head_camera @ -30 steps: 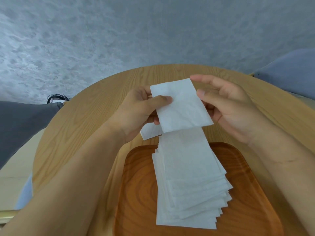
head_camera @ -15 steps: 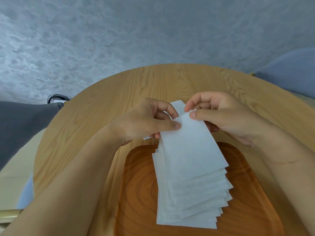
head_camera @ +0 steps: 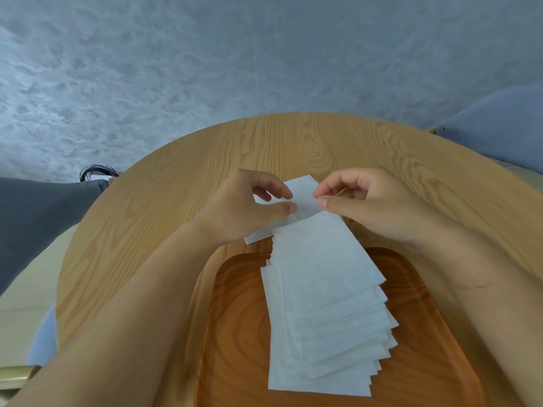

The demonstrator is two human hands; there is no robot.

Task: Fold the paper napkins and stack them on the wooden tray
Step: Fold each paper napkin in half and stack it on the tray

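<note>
On wooden tray, rectangular paper napkins

A dining or lounge corner, home or café unclear: a round wood-grain table on mottled grey flooring, a dark grey seat at nine o'clock, a pale blue-grey seat at two, and a wooden tray of folded paper napkins at six.

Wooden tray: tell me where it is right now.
In the head view the wooden tray sits bottom centre, on the near side of the round table, between the person's forearms, with the napkin stack lying on it.
</note>
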